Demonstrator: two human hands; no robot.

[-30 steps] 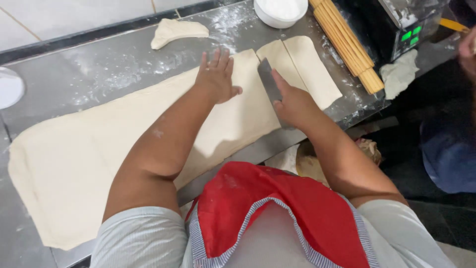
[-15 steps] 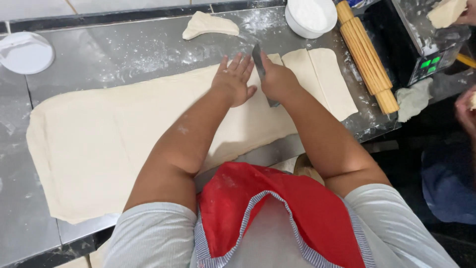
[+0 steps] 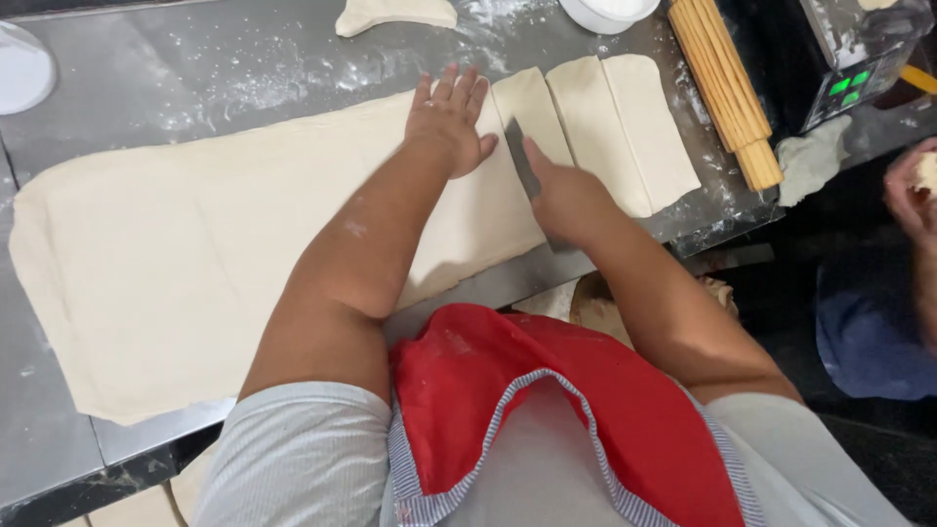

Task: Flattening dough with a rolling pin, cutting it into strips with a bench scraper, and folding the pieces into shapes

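I see a long, pale sheet of dough [image 3: 205,254] rolled thin and spread over most of the floured steel table [image 3: 244,59], its left end rounded and uneven and its near edge overhanging the table's front edge a little. My left hand [image 3: 447,122] lies flat on the sheet near its right end, fingers spread and pressing down, holding nothing. Just beside it, my right hand [image 3: 564,200] is closed around a metal dough scraper [image 3: 524,168], whose blade stands on edge in the dough along a cut line. Right of that blade lie cut strips [image 3: 610,122], smooth and rectangular, side by side and touching one another. Beyond them rests a wooden rolling pin [image 3: 724,88], laid at a slant near the table's right side. A small scrap of dough [image 3: 395,14] sits at the far edge, well apart from the sheet.
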